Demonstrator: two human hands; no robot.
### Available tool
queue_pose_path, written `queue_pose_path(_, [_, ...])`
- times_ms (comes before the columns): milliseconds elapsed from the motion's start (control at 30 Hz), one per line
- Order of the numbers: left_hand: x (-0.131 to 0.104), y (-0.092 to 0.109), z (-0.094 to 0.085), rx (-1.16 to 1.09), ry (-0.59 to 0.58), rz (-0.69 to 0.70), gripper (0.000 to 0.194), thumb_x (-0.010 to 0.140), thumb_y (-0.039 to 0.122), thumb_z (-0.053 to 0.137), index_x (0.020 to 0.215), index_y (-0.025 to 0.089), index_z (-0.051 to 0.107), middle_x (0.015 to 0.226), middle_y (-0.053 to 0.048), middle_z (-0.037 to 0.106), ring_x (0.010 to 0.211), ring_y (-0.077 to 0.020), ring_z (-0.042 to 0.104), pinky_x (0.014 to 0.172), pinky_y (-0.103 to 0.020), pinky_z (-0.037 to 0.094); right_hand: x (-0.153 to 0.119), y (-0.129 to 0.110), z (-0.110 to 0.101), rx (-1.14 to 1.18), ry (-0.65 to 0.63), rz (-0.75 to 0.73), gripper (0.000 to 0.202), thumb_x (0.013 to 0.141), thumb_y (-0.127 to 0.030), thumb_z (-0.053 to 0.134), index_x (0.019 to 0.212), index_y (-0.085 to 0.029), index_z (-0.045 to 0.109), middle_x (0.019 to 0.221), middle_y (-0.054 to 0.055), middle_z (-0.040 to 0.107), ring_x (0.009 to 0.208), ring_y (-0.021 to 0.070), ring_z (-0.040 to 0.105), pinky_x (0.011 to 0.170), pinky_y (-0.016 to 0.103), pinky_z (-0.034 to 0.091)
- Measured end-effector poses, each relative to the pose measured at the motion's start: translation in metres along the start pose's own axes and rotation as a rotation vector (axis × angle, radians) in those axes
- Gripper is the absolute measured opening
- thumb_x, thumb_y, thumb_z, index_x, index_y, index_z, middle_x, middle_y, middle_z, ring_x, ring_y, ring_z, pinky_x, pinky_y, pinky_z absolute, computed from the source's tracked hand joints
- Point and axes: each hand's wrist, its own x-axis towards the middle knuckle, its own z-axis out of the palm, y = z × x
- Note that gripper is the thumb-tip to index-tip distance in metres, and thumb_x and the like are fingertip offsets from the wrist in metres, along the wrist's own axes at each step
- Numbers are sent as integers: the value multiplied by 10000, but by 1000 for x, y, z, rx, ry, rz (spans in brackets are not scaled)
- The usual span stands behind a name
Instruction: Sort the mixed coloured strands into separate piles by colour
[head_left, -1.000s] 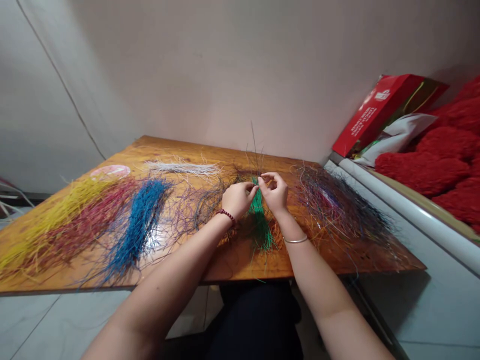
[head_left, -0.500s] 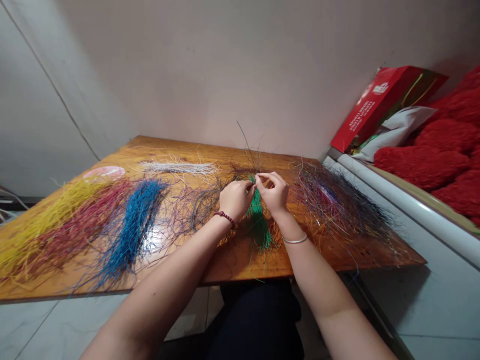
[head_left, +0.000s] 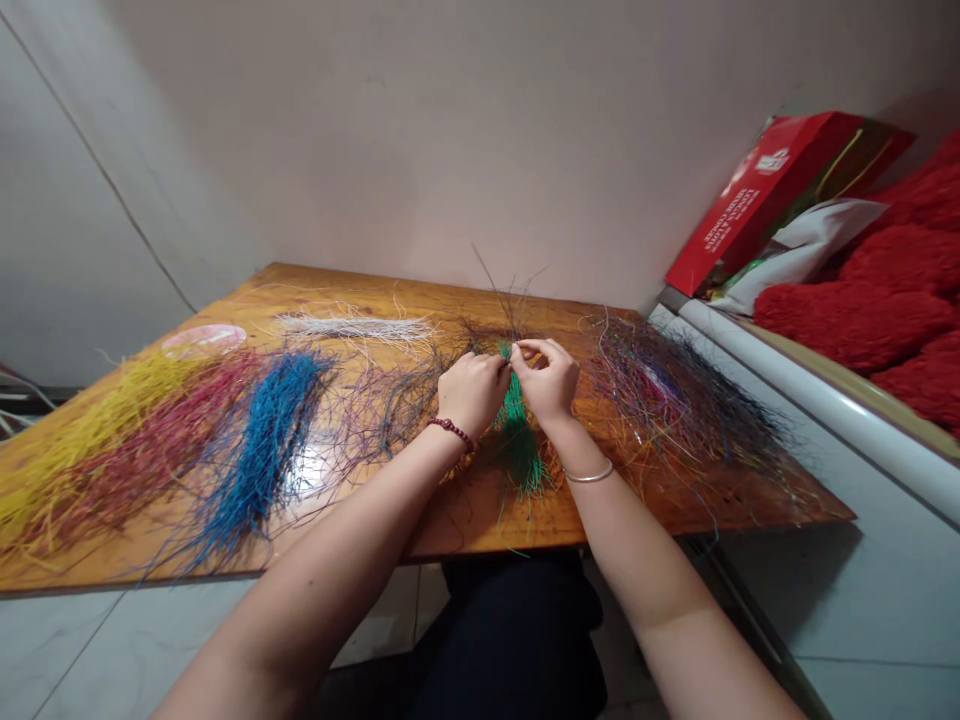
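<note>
My left hand (head_left: 472, 390) and my right hand (head_left: 547, 377) meet fingertip to fingertip over a bundle of green strands (head_left: 519, 435) on the wooden table (head_left: 465, 535). Both are closed in a pinch. Thin dark strands (head_left: 496, 285) stick up from between the fingers toward the wall. Exactly how each hand grips them is partly hidden by the fingers. Beside my left hand lie loose purple and dark strands (head_left: 375, 405). To the right of my right hand spreads a tangled heap of purple and black strands (head_left: 667, 390).
Blue strands (head_left: 274, 440), red strands (head_left: 172, 430) and yellow strands (head_left: 105, 430) lie at the left, below a pink-and-white round piece (head_left: 204, 341). White strands (head_left: 360, 328) rest at the back. At the right are a red box (head_left: 757, 190) and red fluffy bundles (head_left: 847, 325).
The view has shifted slightly. Both hands stay pinched together at nearly the same place over the green bundle; the left fingers have turned a little.
</note>
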Motion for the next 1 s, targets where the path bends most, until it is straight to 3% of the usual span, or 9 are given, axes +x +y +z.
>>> queue_pose_path(467, [2,-2,1,-146,-64,-145,396,950,510,395,919,277,714,926,-45,724,843,-224,656,687,-285,450,4,3,5,290,-62,174,264,802,-412,633,829,-159,702,718,31,663,504,105,452,480,245,365])
queue_pose_path(800, [0,-1,2,-167,-63,-124,373,930,505,444,929,272,736,903,-79,725,834,-248,661,705,-304,462,7,1,5,669,-200,281,241,796,-421,626,812,-203,524,763,19,648,527,92,504,472,214,388])
queue_pose_path(1000, [-1,-1,1,-158,-82,-122,373,928,509,449,919,278,741,891,-79,724,836,-246,658,710,-305,465,10,-3,-1,762,-251,311,214,780,-399,644,837,-201,590,649,-30,551,450,65,394,412,211,300])
